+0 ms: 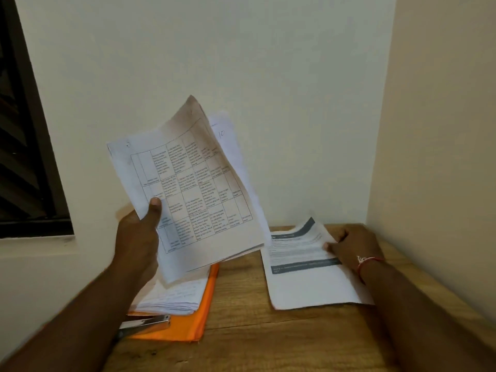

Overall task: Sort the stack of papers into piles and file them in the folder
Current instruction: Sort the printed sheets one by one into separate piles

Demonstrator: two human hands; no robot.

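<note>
We log our left hand [139,237] gripping the raised sheaf of papers [193,189] above the orange folder [198,312], while our right hand [354,245], the nearer one, pinches the banner-headed sheet [303,267] lying flat to the folder's right, long axis running away from us.

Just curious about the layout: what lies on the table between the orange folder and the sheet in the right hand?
Nothing: the head view shows only bare table between folder and sheet.
</note>
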